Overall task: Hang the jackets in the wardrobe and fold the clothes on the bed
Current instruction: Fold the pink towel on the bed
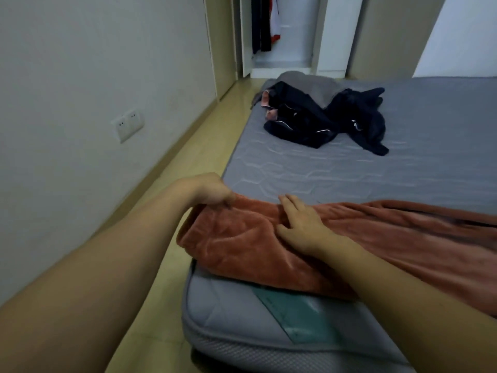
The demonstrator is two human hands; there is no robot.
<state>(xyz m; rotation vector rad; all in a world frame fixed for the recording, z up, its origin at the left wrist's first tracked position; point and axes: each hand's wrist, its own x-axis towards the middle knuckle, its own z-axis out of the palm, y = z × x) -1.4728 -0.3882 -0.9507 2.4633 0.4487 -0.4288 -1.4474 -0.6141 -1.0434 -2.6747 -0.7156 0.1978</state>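
Observation:
A rust-orange fleece garment lies across the near end of the grey mattress. My left hand grips its far left corner at the mattress edge, fingers curled into the cloth. My right hand rests flat on the fleece a little to the right, fingers spread. Farther up the bed lies a heap of dark navy clothes with a pink lining showing, partly on a grey garment. The wardrobe stands open at the far end with dark and red-white clothes hanging inside.
A wall with a double socket runs along the left, and a strip of wooden floor lies between it and the bed. A teal label shows on the mattress's near corner.

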